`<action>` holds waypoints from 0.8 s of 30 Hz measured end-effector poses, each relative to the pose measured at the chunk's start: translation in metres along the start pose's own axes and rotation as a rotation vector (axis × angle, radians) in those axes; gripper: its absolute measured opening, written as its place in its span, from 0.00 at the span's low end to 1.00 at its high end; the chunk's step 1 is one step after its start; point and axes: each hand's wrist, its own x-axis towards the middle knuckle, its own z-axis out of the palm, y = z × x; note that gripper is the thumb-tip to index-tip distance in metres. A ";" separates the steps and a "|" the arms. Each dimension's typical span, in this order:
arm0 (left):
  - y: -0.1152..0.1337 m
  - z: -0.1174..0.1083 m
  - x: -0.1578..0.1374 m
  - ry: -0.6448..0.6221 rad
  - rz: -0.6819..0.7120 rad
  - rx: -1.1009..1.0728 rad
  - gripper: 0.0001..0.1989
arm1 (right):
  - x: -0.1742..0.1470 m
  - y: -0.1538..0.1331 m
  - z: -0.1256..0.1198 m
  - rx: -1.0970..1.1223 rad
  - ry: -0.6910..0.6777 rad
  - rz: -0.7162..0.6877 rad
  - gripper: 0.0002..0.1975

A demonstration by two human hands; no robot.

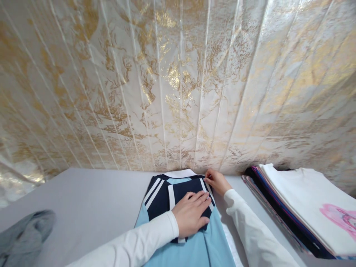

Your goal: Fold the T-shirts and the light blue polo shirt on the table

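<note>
A light blue shirt (191, 256) with navy shoulders, white stripes and a white collar lies in front of me, its collar end toward the curtain. One navy sleeve (183, 188) with a white band is folded across its upper part. My left hand (191, 213) rests flat on this folded navy cloth, fingers stretched out. At the shirt's right shoulder edge, just beside the collar, my right hand (218, 181) pinches the fabric between thumb and fingers. The lower end of the shirt runs out of view.
A stack of folded clothes (289, 215), topped by a white T-shirt (303, 193) with a pink print, stands at the right. Crumpled grey cloth (26, 233) lies at the left on the pale tabletop (91, 207). Behind hangs a gold-patterned curtain (178, 81).
</note>
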 end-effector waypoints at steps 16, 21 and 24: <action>-0.004 -0.030 -0.110 0.053 -0.275 0.078 0.28 | -0.154 -0.068 0.025 -0.248 -0.148 -0.304 0.32; -0.001 -0.022 -0.118 -0.010 -0.297 0.098 0.27 | -0.164 -0.086 0.011 -0.311 -0.368 -0.236 0.33; 0.004 -0.026 -0.113 0.037 -0.305 0.167 0.27 | -0.157 -0.099 0.005 -0.342 -0.382 -0.188 0.32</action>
